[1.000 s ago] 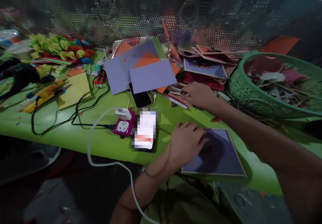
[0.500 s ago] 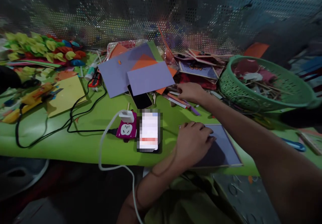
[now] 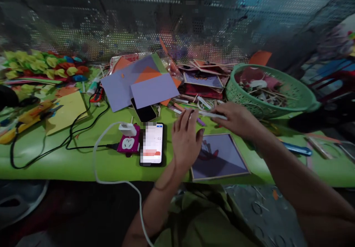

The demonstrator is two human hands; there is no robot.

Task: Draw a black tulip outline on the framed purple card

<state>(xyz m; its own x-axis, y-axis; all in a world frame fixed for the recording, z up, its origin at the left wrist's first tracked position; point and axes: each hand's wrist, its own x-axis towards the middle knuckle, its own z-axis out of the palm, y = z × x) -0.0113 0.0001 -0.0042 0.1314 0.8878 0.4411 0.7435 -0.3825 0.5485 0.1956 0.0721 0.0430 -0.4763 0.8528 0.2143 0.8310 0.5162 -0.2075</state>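
My right hand (image 3: 235,118) is closed on a thin whitish pen-like stick (image 3: 213,115), which points left toward my other hand. My left hand (image 3: 186,138) is raised over the table with its fingers partly spread; its fingertips are near the stick's far end, and whether they touch it is unclear. Below my hands lies a framed purple panel (image 3: 224,160) with a small dark red shape on it, partly in shadow. A lit phone (image 3: 154,143) lies left of my left hand, beside a magenta power socket (image 3: 129,142).
A green basket (image 3: 249,101) of scraps stands at the back right. Purple sheets (image 3: 155,90) and a dark phone (image 3: 144,112) lie behind the lit phone. Black and white cables cross the left side. A blue cutter (image 3: 296,148) lies at the right.
My left hand has lifted off the framed panel and moved left and up. My right hand has come away from the pile of pens with the whitish stick. The view has shifted.
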